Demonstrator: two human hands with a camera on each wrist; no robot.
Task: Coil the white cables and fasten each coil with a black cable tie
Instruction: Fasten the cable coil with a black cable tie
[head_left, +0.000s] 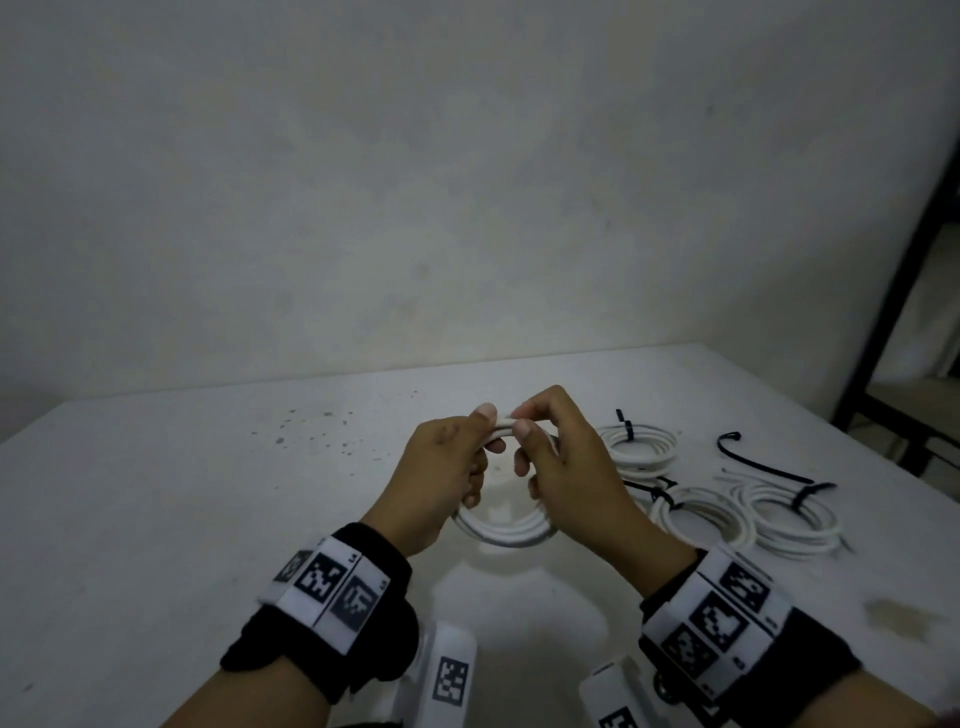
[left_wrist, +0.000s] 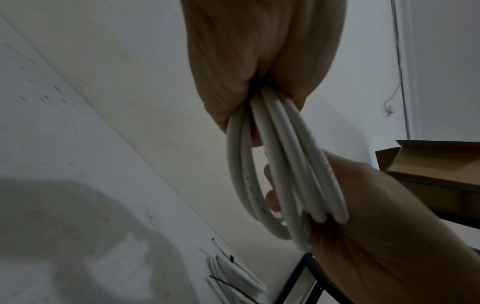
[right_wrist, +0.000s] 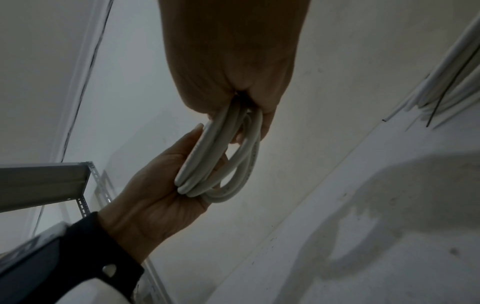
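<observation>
Both hands hold one white cable coil (head_left: 506, 530) above the table (head_left: 182, 519). My left hand (head_left: 452, 462) grips the coil's left side, thumb on its top. My right hand (head_left: 550, 457) grips the right side, thumb and forefinger pinching the top beside the left thumb. In the left wrist view the coil (left_wrist: 283, 174) runs from my left hand's fist (left_wrist: 259, 61) down to the right hand (left_wrist: 376, 226). In the right wrist view the coil (right_wrist: 223, 158) hangs from my right hand (right_wrist: 233, 61) into the left palm (right_wrist: 155, 195). No tie shows on this coil.
Three white coils with black ties lie to the right: a far one (head_left: 641, 447), a middle one (head_left: 701, 519) and a right one (head_left: 789, 519). A loose black cable tie (head_left: 758, 465) lies behind them. The table's right edge and a dark metal frame (head_left: 904, 291) are beyond.
</observation>
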